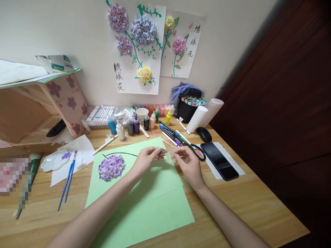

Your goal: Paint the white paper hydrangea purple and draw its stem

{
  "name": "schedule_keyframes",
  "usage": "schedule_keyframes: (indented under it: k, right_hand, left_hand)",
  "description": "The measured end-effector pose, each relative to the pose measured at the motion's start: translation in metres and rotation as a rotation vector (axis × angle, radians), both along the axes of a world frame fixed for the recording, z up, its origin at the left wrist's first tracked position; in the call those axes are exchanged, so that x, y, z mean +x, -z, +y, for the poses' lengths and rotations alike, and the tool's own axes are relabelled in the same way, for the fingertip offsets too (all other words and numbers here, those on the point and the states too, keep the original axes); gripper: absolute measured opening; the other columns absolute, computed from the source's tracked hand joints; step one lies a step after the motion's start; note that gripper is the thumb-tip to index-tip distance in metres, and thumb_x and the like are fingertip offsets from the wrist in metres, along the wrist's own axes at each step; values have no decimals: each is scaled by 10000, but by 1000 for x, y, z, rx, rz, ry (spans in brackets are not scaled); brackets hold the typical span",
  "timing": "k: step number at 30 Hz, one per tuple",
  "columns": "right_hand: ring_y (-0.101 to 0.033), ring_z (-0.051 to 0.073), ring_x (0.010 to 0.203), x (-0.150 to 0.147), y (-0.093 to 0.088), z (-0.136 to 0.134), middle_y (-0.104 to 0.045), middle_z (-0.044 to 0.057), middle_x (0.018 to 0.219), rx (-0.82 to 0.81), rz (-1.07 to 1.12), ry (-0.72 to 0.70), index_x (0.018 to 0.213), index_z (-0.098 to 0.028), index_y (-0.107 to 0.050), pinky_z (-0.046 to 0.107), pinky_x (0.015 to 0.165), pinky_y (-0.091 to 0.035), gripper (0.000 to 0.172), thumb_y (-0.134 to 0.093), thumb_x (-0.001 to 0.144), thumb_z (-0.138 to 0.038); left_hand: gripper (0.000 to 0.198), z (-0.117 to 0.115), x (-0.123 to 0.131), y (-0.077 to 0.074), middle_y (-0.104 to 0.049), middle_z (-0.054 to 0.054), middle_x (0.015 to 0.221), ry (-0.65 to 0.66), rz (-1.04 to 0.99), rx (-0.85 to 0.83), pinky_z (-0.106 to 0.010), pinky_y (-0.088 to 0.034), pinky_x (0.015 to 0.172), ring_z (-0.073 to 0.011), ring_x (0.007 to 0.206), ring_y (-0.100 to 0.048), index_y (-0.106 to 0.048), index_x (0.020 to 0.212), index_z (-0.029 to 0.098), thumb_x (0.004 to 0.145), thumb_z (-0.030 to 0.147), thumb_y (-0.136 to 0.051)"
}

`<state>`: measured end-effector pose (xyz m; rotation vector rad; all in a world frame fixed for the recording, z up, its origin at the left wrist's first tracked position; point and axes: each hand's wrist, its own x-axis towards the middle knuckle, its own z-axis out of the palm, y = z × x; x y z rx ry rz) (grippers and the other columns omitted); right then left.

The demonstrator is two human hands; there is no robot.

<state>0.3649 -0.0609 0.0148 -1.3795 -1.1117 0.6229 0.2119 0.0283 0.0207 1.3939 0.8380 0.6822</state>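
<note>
Over the upper right of a green sheet (144, 220), my two hands are close together. My left hand (148, 159) pinches a small crumpled, pale piece (162, 153) at its fingertips. A thin see-through piece (170, 155) lies between the hands, and my right hand (188, 163) has its fingers closed on the other side of it. What exactly these pieces are is too small to tell. On the green sheet's left part sits a purple and white ruffled flower (111, 167), with a dark curved line (121, 153) running from it toward my left hand.
Paint bottles (130, 127), pens (170, 133) and black-handled scissors (199, 151) lie behind and right. A phone (219, 161) and mouse (204, 134) are at the right. Blue brushes (69, 179) and a white palette (55, 161) lie left. Flower pictures (141, 51) hang on the wall.
</note>
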Motion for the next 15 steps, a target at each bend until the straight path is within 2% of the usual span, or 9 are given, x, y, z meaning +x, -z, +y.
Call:
schedule_keyframes:
  k: [3, 6, 8, 12, 15]
  right_hand:
    - [-670, 225, 939, 0, -1, 0, -723, 73, 1006, -32, -79, -38, 909, -244, -719, 320, 727, -557, 152, -620, 846, -341]
    - [-655, 249, 1052, 0, -3, 0, -726, 66, 1116, -64, -119, -115, 958, -272, -761, 336, 775, -562, 180, -653, 821, -318]
    - [-669, 245, 1009, -1, -3, 1, -732, 60, 1126, -96, -123, -131, 998, -280, -759, 345, 775, -559, 214, -670, 803, -286]
    - [-675, 220, 863, 0, 1, 2, -732, 72, 1128, -97, -93, -56, 1044, -264, -753, 343, 722, -549, 269, -687, 784, -280]
    - [-660, 204, 811, 3, 1, 4, -721, 76, 1153, -85, -13, -95, 1064, -256, -749, 352, 737, -550, 302, -703, 770, -308]
  left_hand:
    - [609, 1, -1, 2, -729, -91, 781, -27, -12, -11, -329, -522, 747, -212, 750, -658, -707, 785, 128, 695, 725, -624]
    - [596, 1, -3, 4, -707, -71, 727, -64, -18, 9, -304, -503, 717, -189, 703, -628, -687, 726, 132, 694, 724, -625]
    - [588, 1, -3, 4, -695, -59, 709, -70, -19, 28, -288, -484, 692, -171, 673, -599, -685, 727, 133, 687, 717, -636]
    - [573, 1, -3, -3, -687, -46, 694, 8, -5, 37, -281, -462, 671, -165, 665, -577, -697, 732, 129, 670, 697, -660]
    - [489, -1, -4, -13, -723, -59, 834, 97, 13, 25, -301, -469, 748, -201, 788, -617, -719, 814, 138, 656, 601, -727]
